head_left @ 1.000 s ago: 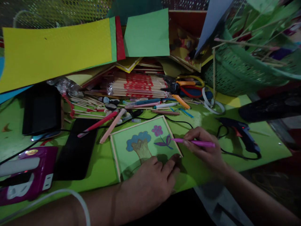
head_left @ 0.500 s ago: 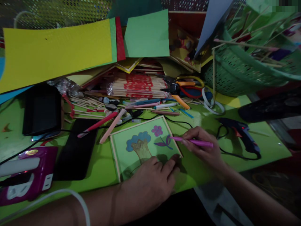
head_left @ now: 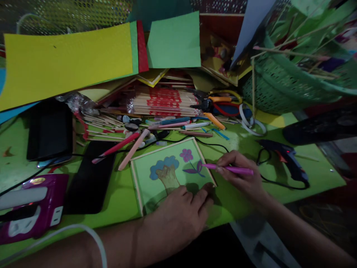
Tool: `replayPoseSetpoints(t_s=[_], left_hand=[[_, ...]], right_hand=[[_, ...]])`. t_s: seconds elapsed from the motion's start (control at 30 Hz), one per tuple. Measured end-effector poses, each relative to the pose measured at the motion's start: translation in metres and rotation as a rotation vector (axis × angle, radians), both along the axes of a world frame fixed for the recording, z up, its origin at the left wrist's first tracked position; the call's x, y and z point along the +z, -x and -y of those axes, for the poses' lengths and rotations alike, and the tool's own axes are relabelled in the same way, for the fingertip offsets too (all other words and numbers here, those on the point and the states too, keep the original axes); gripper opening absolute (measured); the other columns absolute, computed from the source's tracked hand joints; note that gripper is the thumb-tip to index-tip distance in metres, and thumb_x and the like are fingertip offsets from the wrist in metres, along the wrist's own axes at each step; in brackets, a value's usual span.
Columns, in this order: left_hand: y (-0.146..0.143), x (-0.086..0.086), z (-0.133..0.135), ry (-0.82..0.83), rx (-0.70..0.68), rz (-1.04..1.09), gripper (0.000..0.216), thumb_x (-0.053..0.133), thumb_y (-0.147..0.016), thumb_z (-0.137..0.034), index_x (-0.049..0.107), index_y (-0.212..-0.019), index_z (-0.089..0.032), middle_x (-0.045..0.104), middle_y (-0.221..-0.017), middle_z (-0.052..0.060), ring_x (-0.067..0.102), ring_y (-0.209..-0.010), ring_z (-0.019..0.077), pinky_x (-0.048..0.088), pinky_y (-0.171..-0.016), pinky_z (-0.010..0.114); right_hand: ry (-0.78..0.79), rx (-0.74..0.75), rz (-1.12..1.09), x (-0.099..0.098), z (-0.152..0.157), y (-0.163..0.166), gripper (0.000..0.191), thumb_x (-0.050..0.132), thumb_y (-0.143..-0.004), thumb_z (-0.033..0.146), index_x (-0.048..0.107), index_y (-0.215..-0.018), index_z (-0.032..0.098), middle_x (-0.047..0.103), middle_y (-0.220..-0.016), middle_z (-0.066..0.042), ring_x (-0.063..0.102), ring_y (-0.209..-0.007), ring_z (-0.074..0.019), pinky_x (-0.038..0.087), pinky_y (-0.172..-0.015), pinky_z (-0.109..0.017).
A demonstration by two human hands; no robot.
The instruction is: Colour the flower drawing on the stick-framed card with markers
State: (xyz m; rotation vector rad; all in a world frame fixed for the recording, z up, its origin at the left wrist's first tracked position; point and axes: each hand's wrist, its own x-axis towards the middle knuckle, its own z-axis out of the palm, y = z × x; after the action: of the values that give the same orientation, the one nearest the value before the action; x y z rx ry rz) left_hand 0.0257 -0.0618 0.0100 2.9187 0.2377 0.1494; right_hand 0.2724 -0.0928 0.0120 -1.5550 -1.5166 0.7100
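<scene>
A small green picture (head_left: 170,171) framed with wooden sticks lies on the green table (head_left: 117,197). It shows a blue-topped tree and a pink flower with purple leaves. My left hand (head_left: 178,217) rests on its near edge, fingers lying flat on the paper. My right hand (head_left: 241,175) pinches a pink pen (head_left: 230,169), whose tip touches the purple leaf at the picture's right side.
Loose pens and sticks (head_left: 134,134) litter the table behind the picture. A black glue gun (head_left: 287,158) lies at the right, a black phone (head_left: 89,176) and a purple device (head_left: 30,208) at the left. Coloured paper sheets (head_left: 69,59) and a green basket (head_left: 290,82) stand at the back.
The pen tip and my right hand have shifted very slightly over the purple leaf. My left hand has stayed where it was.
</scene>
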Motion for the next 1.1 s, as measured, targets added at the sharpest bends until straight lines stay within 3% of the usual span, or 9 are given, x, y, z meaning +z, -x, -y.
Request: replayPoseSetpoints(t_s=[0.3,0.83,1.1], left_hand=[[0.0,0.0001,0.0009,-0.012,0.018,0.026,0.046,0.049,-0.105,-0.028,0.052,-0.146,-0.009,0.052,-0.155,0.017,0.066,-0.097,0.0182,0.046,-0.075,0.036],[-0.0006,0.0033,-0.0016,-0.001,0.002,0.012,0.047,0.046,-0.107,-0.033,0.052,-0.146,-0.008,0.053,-0.154,0.017,0.067,-0.097,0.019,0.045,-0.075,0.037],[0.0002,0.0008,0.0,0.015,-0.001,-0.002,0.043,0.045,-0.107,-0.031,0.053,-0.144,-0.011,0.052,-0.156,0.017,0.067,-0.102,0.0194,0.046,-0.079,0.036]], right_hand=[[0.031,-0.022,-0.031,0.0005,0.0001,0.0006,0.012,0.073,-0.093,0.036,0.067,-0.087,0.027,0.069,-0.077,-0.003,0.063,-0.065,-0.0212,0.049,-0.056,-0.034],[0.016,-0.004,-0.022,-0.0004,-0.0001,0.0003,0.013,0.074,-0.092,0.034,0.067,-0.085,0.025,0.068,-0.077,-0.001,0.063,-0.063,-0.0184,0.048,-0.055,-0.031],[0.049,0.052,-0.037,0.0011,0.0012,-0.0005,0.015,0.073,-0.092,0.04,0.067,-0.083,0.029,0.069,-0.076,-0.004,0.066,-0.067,-0.0239,0.052,-0.057,-0.037]])
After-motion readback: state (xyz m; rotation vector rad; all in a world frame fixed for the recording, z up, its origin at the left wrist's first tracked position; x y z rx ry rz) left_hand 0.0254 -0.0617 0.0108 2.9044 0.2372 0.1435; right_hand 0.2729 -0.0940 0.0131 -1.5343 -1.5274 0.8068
